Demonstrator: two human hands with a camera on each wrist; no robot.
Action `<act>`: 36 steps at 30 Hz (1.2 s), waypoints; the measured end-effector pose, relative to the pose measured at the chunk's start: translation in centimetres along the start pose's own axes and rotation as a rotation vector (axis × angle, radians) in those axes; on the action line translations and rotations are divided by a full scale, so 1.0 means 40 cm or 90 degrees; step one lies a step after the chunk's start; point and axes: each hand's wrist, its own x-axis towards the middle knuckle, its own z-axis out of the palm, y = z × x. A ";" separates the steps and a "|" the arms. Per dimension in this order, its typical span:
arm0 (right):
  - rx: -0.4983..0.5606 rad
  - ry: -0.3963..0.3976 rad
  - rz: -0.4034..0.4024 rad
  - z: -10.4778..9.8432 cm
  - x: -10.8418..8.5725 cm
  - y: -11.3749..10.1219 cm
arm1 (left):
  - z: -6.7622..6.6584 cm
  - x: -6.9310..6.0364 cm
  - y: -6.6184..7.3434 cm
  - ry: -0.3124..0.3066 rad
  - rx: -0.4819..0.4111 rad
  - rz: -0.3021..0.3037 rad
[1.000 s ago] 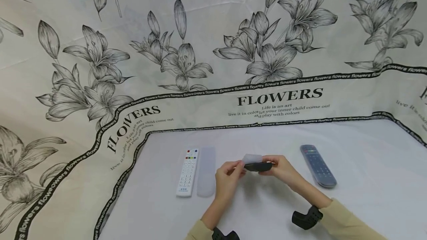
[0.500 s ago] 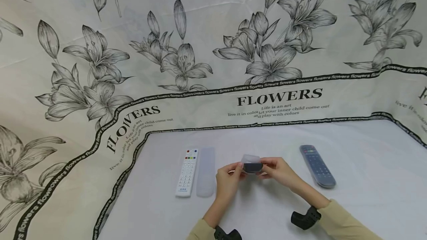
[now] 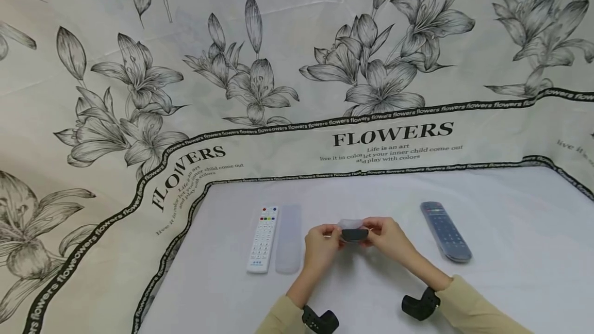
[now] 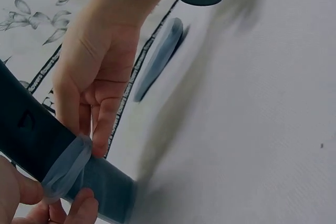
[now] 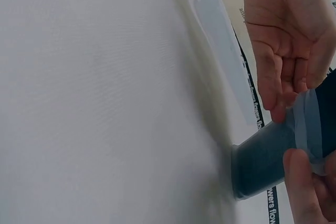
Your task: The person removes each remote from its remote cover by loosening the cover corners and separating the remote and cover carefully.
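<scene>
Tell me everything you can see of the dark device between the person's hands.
The dark device is long, smooth and slightly curved, apparently hard plastic, with a small triangular-looking mark on its bare face. One end sits in a translucent, soft-looking sleeve, whose bunched rim wraps the body partway. It slants over the white table, though contact with it is unclear; the left hand and right hand hold it at that rim from opposite sides. No buttons show.

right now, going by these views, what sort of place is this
Probably a makeshift recording corner, though I can't be certain: flower-print fabric rises behind a plain white surface, and black wrist cameras are worn over the work.
</scene>
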 end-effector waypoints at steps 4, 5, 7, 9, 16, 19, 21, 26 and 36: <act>-0.014 0.025 0.034 0.001 0.017 0.000 | 0.011 0.019 0.008 0.015 0.011 -0.014; -0.017 0.029 0.045 0.001 0.023 -0.002 | 0.013 0.025 0.010 0.019 0.012 -0.019; -0.022 0.032 0.066 -0.002 0.035 -0.005 | 0.018 0.040 0.012 0.026 0.012 -0.031; -0.014 0.033 0.093 -0.006 0.047 -0.009 | 0.022 0.056 0.012 0.034 -0.001 -0.038; 0.185 -0.008 0.217 -0.023 0.069 0.001 | 0.028 0.087 -0.006 0.037 -0.109 -0.089; 0.310 -0.031 0.253 -0.034 0.069 0.008 | 0.024 0.088 -0.004 0.010 -0.142 -0.102; 0.357 -0.046 0.256 -0.041 0.068 0.011 | 0.019 0.089 0.001 -0.003 -0.157 -0.106; 0.358 -0.068 0.248 -0.052 0.067 0.011 | 0.012 0.090 0.011 -0.007 -0.172 -0.117; 0.302 -0.092 0.225 -0.069 0.068 0.014 | 0.020 0.104 -0.001 0.010 -0.181 -0.143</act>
